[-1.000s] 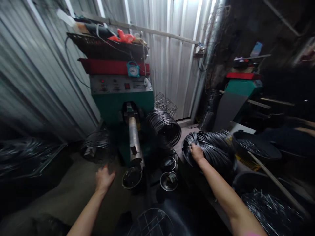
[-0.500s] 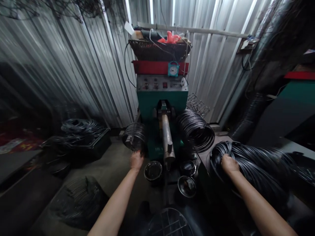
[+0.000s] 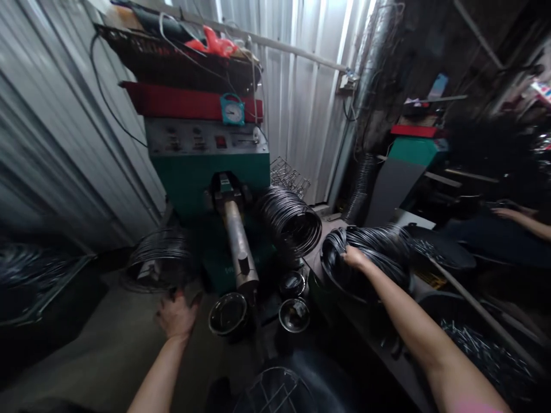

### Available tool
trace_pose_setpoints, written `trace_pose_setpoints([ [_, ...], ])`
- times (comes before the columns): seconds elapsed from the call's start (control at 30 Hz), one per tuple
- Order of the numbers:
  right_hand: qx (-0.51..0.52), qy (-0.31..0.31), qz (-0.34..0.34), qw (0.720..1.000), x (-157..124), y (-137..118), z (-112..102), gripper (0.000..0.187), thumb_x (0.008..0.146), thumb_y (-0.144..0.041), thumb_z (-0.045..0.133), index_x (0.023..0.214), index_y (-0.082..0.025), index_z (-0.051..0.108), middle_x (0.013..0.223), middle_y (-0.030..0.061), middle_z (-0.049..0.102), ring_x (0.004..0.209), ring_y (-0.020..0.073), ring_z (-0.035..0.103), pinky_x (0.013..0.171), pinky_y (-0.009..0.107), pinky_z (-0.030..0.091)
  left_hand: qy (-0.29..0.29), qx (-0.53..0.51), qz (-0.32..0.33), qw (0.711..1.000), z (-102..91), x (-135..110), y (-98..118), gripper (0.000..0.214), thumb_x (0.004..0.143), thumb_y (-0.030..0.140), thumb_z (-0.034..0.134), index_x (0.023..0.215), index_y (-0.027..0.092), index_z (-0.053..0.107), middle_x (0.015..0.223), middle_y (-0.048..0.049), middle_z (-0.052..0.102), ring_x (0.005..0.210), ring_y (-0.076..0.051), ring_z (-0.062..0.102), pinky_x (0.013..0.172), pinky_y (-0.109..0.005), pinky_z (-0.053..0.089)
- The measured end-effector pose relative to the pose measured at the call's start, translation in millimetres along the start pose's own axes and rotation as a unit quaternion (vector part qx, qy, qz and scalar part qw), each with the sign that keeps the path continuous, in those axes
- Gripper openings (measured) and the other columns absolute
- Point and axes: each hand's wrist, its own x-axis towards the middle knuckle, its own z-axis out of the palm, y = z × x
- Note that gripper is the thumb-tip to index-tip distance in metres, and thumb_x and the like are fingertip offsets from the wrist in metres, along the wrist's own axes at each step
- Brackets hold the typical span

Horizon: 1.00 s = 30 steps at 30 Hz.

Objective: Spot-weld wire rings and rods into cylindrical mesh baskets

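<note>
A green machine [image 3: 202,183] with a steel shaft [image 3: 237,246] stands against the corrugated wall. A black wire coil [image 3: 160,261] sits on its left spindle and another coil [image 3: 290,221] on its right. My left hand [image 3: 175,315] reaches up under the left coil, fingers spread, holding nothing. My right hand [image 3: 355,258] grips strands of a big bundle of black wire loops [image 3: 379,258] lying to the right of the machine.
Two round shiny tins [image 3: 227,314] [image 3: 294,314] lie on the floor below the shaft. A wire basket [image 3: 269,393] is at the bottom edge. Black tubs of wire pieces [image 3: 482,350] stand at the right, with another person's arm [image 3: 520,221] beyond. More coils [image 3: 30,275] lie at the left.
The view swung left, then back right. My left hand came off the left coil and dropped below it with fingers spread. My right hand stayed on the wire bundle.
</note>
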Motion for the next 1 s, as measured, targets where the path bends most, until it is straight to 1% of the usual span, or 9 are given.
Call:
trace_pose_setpoints([
  [0.1,-0.015,0.007,0.027,0.999,0,1,-16,0.016,0.081,-0.018,0.053,0.09,-0.01,0.062,0.09,0.0143,0.069,0.084,0.0212,0.063,0.067,0.023,0.041,-0.022,0.003,0.016,1.0,-0.4,3,0,0.047,0.083,0.045,0.041,0.113,0.013,0.057,0.109,-0.0201,0.055,0.1,-0.037,0.049,0.077,-0.05,0.041],
  [0.23,-0.028,0.039,0.038,0.998,-8,1,-48,0.023,0.088,-0.017,0.039,0.103,-0.007,0.054,0.102,0.0189,0.065,0.091,0.0213,0.062,0.07,0.024,0.04,0.034,0.006,-0.031,0.999,7.9,9,3,0.059,0.08,0.05,0.045,0.117,0.005,0.052,0.106,-0.0224,0.055,0.098,-0.037,0.05,0.075,-0.046,0.042],
  [0.4,-0.073,0.113,-0.032,0.99,-57,9,-89,0.015,0.087,-0.024,0.038,0.088,-0.017,0.05,0.088,0.0147,0.066,0.08,0.0229,0.063,0.064,0.027,0.04,-0.012,-0.002,0.011,1.0,7.3,14,13,0.047,0.08,0.04,0.048,0.112,0.007,0.057,0.107,-0.0211,0.058,0.098,-0.035,0.05,0.075,-0.044,0.041],
  [0.47,-0.078,0.126,-0.051,0.988,-79,18,-96,0.016,0.086,-0.033,0.037,0.081,-0.022,0.046,0.075,0.0119,0.065,0.068,0.0251,0.063,0.058,0.03,0.04,-0.004,-0.01,-0.005,1.0,3.2,15,15,0.041,0.081,0.033,0.047,0.113,0.009,0.057,0.109,-0.0197,0.059,0.101,-0.035,0.049,0.077,-0.046,0.04],
  [0.53,-0.068,0.106,-0.057,0.99,-97,30,-94,0.018,0.081,-0.042,0.04,0.075,-0.025,0.043,0.059,0.008,0.061,0.058,0.0273,0.062,0.053,0.032,0.039,-0.002,-0.011,-0.004,1.0,-0.5,14,15,0.036,0.082,0.027,0.045,0.11,0.012,0.059,0.11,-0.0178,0.06,0.101,-0.034,0.05,0.078,-0.047,0.038],
  [0.6,-0.029,0.072,-0.083,0.994,-110,42,-83,0.019,0.076,-0.045,0.041,0.072,-0.027,0.044,0.056,0.0073,0.061,0.057,0.0288,0.063,0.051,0.033,0.041,-0.001,-0.011,0.007,1.0,-3.8,8,13,0.033,0.083,0.025,0.043,0.108,0.014,0.061,0.108,-0.0154,0.062,0.1,-0.031,0.052,0.08,-0.047,0.037],
  [0.83,0.051,0.05,-0.151,0.986,-128,64,-23,0.029,0.076,-0.045,0.038,0.084,-0.026,0.058,0.077,0.0082,0.072,0.069,0.0279,0.069,0.056,0.033,0.05,0.04,-0.048,0.065,0.996,-33.5,-19,8,0.039,0.089,0.032,0.038,0.117,0.011,0.057,0.096,-0.0154,0.068,0.092,-0.027,0.061,0.094,-0.045,0.031],
  [0.9,0.057,0.054,-0.166,0.983,-134,64,-15,0.03,0.077,-0.044,0.038,0.087,-0.025,0.06,0.079,0.0067,0.073,0.069,0.0258,0.069,0.056,0.031,0.051,0.016,-0.051,0.068,0.996,-48.3,-19,10,0.044,0.091,0.033,0.036,0.123,0.009,0.052,0.097,-0.0162,0.068,0.092,-0.025,0.062,0.09,-0.038,0.037],
  [1.0,0.057,0.041,-0.164,0.984,-146,64,-10,0.032,0.079,-0.044,0.037,0.088,-0.025,0.061,0.081,0.0053,0.073,0.071,0.0242,0.069,0.057,0.029,0.051,-0.076,-0.037,0.083,0.993,-68.1,-15,16,0.041,0.092,0.031,0.035,0.123,0.012,0.052,0.105,-0.0145,0.067,0.096,-0.022,0.062,0.081,-0.028,0.042],
])
